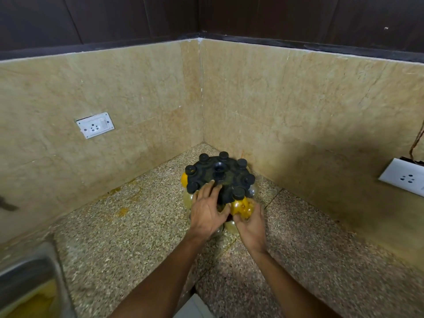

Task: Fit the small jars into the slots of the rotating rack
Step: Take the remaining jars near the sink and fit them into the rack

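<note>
A black rotating rack (207,173) stands in the corner of the speckled stone counter, with several black-capped jars seated round its top plate. My right hand (251,222) holds a small jar of yellow powder (241,206) by its body, and the jar's black cap sits at the rack's near rim. My left hand (206,211) lies flat with fingers spread on the near edge of the rack's top. More clear jars hang lower on the rack, mostly hidden behind my hands.
Tan stone walls close the corner behind the rack. A white socket (95,125) is on the left wall and another socket (405,176) on the right wall. A steel sink (27,278) lies at the lower left. Yellow stains (122,211) mark the counter.
</note>
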